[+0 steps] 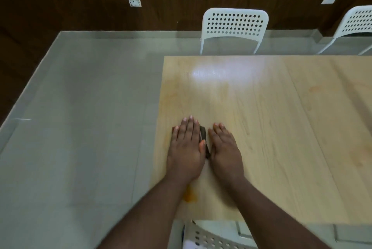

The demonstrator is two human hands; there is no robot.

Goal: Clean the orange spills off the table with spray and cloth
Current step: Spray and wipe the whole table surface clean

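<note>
My left hand (186, 144) lies flat with straight fingers on the light wooden table (281, 128), near its left edge. My right hand (224, 146) lies flat beside it, fingers straight. Between the two hands shows a narrow strip of a dark cloth (204, 140), mostly hidden under them. An orange spill (190, 195) sits on the table by my left forearm, near the front edge. A faint orange stain (314, 88) marks the table farther right. Faint orange smears (173, 95) run along the left edge. No spray bottle is in view.
A white perforated chair (234, 25) stands behind the table's far edge, another white chair (356, 23) at the far right. A third white chair's back (209, 236) is below the front edge. Grey tiled floor (80, 128) lies to the left.
</note>
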